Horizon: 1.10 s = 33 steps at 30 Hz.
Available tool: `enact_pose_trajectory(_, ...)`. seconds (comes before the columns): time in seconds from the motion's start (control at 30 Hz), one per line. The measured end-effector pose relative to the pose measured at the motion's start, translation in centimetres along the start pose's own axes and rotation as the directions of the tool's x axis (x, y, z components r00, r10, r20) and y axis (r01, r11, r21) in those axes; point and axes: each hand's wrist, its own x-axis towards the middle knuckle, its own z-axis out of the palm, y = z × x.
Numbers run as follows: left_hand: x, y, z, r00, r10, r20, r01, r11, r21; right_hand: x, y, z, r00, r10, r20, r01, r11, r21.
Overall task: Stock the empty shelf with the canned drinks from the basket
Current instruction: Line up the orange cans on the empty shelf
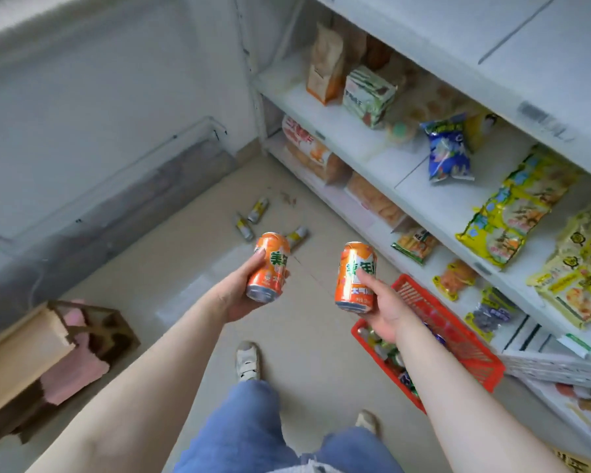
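**Operator:** As I hold one can in each hand, I can tell you how they sit. My left hand (243,295) wraps around an orange can (268,268) from the side, thumb on the front, fingers behind. My right hand (384,310) grips a second orange can (355,278) low on its body, thumb pressed on the label. Both cans are in the air above the floor, near each other but apart.

**Helper:** How will they handle, in your opinion?

**Operator:** I judge they are full, so somewhat heavy for their size. The metal wall is thin but stiff while sealed, and the printed surface looks smooth, maybe slippery. The best hold is around the middle of the cylinder, not at the rims.

**Helper:** And around you?

**Operator:** Just under my right wrist stands the red basket (458,339), plastic with a grid wall, and more drinks lie inside. To the right are white shelves (434,199), flat and hard, carrying soft crinkly snack bags (449,148). The top shelf board (492,25) looks bare; I think the cans go there. Some small cans (258,209) lie on the beige floor ahead.
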Motion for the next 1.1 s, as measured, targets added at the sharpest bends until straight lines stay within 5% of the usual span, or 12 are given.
enact_pose_trajectory(0.33, -1.8, 16.8, -8.5, 0.99, 0.135, 0.047, -0.136, 0.991, 0.01, 4.1, -6.5, 16.8, 0.987, -0.121, 0.103, 0.133, 0.984, -0.118)
enact_pose_trajectory(0.87, 4.8, 39.3, -4.7, 0.923, 0.367, 0.117, -0.376, 0.925, 0.057, 12.8, -26.1, 28.4, 0.93, -0.299, 0.211, 0.336, 0.928, -0.163)
enact_pose_trajectory(1.1, 8.2, 49.7, -0.7, 0.893, 0.393, 0.219, -0.428, 0.893, 0.143, 14.9, -34.2, 30.3, 0.909, -0.392, 0.143, 0.406, 0.91, -0.083)
